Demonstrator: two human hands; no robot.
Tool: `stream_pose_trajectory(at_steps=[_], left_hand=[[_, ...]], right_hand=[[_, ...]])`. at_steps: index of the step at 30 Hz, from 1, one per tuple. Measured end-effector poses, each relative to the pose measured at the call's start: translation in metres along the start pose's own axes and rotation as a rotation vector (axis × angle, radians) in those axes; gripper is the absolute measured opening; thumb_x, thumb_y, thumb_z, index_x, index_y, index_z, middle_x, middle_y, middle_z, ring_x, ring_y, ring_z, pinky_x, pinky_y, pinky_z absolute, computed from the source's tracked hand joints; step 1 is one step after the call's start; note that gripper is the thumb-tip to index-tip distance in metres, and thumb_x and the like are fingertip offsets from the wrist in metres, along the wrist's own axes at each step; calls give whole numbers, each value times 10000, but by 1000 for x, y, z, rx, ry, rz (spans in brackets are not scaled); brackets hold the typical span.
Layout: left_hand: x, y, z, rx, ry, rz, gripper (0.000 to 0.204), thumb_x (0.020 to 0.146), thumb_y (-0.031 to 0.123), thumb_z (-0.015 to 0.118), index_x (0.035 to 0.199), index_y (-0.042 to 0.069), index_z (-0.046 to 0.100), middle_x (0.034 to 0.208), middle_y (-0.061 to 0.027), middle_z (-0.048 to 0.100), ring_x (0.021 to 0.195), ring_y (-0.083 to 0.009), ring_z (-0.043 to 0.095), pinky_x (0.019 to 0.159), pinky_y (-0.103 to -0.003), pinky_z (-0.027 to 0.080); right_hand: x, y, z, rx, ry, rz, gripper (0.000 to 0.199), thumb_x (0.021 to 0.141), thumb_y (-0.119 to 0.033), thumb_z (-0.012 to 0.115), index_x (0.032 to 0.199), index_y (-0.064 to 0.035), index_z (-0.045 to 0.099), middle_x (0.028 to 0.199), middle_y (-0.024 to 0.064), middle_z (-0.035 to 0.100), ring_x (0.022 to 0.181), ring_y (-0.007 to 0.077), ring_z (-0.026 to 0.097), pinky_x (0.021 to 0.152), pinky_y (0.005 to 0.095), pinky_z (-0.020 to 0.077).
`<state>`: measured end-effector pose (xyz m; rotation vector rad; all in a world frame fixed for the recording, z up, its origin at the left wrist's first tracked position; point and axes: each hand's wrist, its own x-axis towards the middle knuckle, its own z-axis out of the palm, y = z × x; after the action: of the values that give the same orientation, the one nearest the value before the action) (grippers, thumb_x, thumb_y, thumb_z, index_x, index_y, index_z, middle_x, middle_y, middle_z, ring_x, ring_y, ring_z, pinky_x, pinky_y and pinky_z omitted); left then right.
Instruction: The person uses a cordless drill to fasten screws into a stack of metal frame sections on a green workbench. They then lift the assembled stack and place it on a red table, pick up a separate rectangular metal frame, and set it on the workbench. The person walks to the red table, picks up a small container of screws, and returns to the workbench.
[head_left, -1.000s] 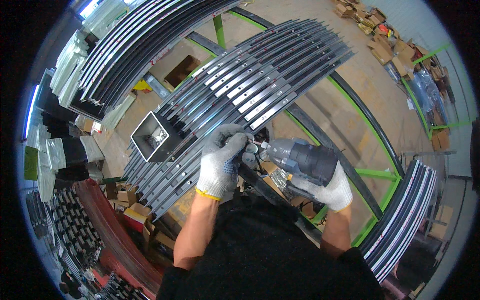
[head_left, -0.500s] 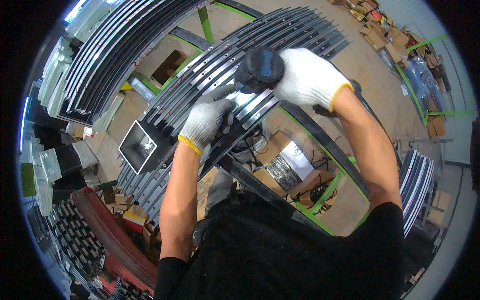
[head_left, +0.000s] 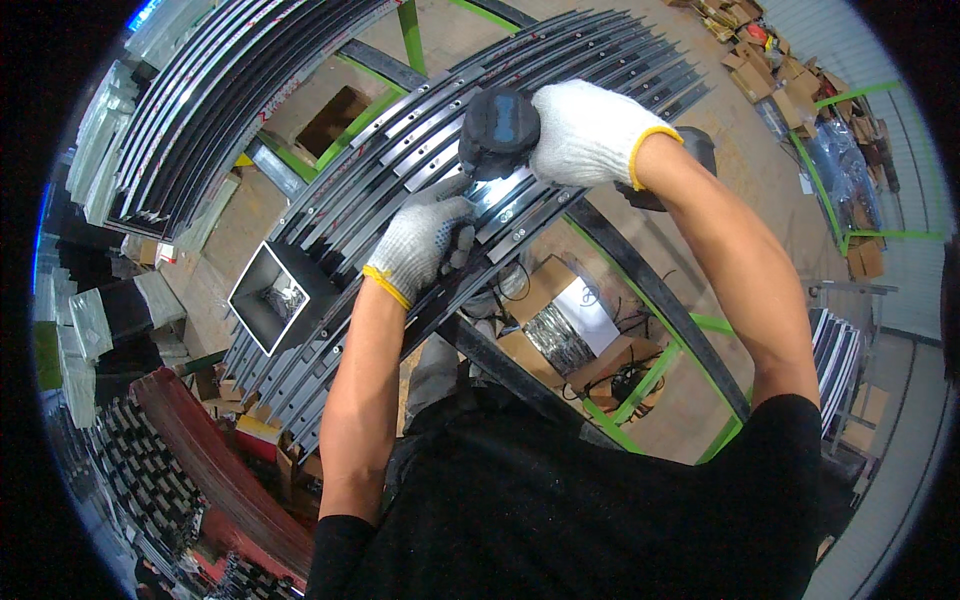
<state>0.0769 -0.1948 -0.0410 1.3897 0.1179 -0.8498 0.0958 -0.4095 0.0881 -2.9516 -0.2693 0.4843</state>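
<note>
The black, blue-patched drill (head_left: pixel 502 130) has swung over grey strips (head_left: pixel 420 160); right grip (head_left: pixel 592 136) clasps it; left grip (head_left: pixel 428 236) unclear.

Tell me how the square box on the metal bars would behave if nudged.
The box would probably stay stiff: it looks straight and flat-sided. It might catch or rock, since the bars beneath have gaps between. The shiny bits inside would likely shift, as they look loosely heaped.

The black power drill (head_left: pixel 500 133) points nose-down over dark metal strips (head_left: pixel 520 232) lying side by side.
</note>
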Motion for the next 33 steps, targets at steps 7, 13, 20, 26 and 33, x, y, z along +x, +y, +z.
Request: stream_pose_trajectory(at_steps=[7, 13, 20, 26, 33], left_hand=[[-2, 3, 4, 116, 56, 74, 282, 980, 184, 588, 1224, 50, 630, 624, -8, 543, 457, -134, 499, 421, -281, 374], [-11, 52, 8, -35, 331, 230, 569, 1007, 550, 588, 1198, 28, 713, 594, -19, 535, 458, -130, 484, 459, -282, 359], [-13, 71, 20, 129, 187, 379, 449, 946, 460, 739, 1198, 92, 787, 855, -42, 731, 591, -78, 570, 479, -255, 386], [3, 62, 16, 81, 218, 420, 358, 989, 377, 681, 1122, 54, 758, 831, -36, 717, 644, -81, 615, 540, -214, 398], [3, 58, 19, 153, 207, 530, 331, 991, 376, 673, 1108, 81, 766, 747, -3, 681, 523, -59, 461, 479, -253, 326]], right_hand=[[6, -3, 1, -57, -31, -46, 305, 795, -213, 654, 959, 3, 794, 971, 278, 745, 919, 432, 742, 835, 457, 592], [11, -2, 1, -44, -32, -90, 287, 759, -181, 666, 926, 35, 755, 900, 296, 723, 858, 454, 721, 800, 472, 587], [17, 1, 7, -83, -21, -129, 280, 759, -187, 660, 896, 34, 765, 890, 298, 719, 853, 448, 727, 779, 477, 588], [21, 2, 8, -139, 11, -196, 274, 769, -188, 645, 877, 30, 771, 839, 289, 716, 793, 442, 725, 749, 477, 591], [25, 4, 10, -149, -21, -179, 272, 764, -184, 662, 886, 34, 769, 857, 289, 720, 804, 440, 728, 749, 473, 593]])
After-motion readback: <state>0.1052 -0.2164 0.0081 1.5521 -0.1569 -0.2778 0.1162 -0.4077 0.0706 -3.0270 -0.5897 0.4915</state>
